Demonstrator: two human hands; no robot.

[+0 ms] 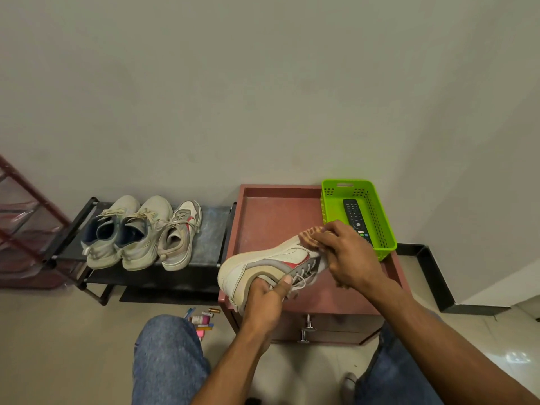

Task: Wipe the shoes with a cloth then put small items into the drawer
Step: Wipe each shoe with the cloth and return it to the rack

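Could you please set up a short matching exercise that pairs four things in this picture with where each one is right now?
Things:
1. remote
2. cloth
3. shoe with red mark
4. small items

Places:
A. on the floor beside the cabinet
B. held in the left hand
C. in the green basket
D. under the right hand

Pairs: 1-C, 2-D, 3-B, 4-A
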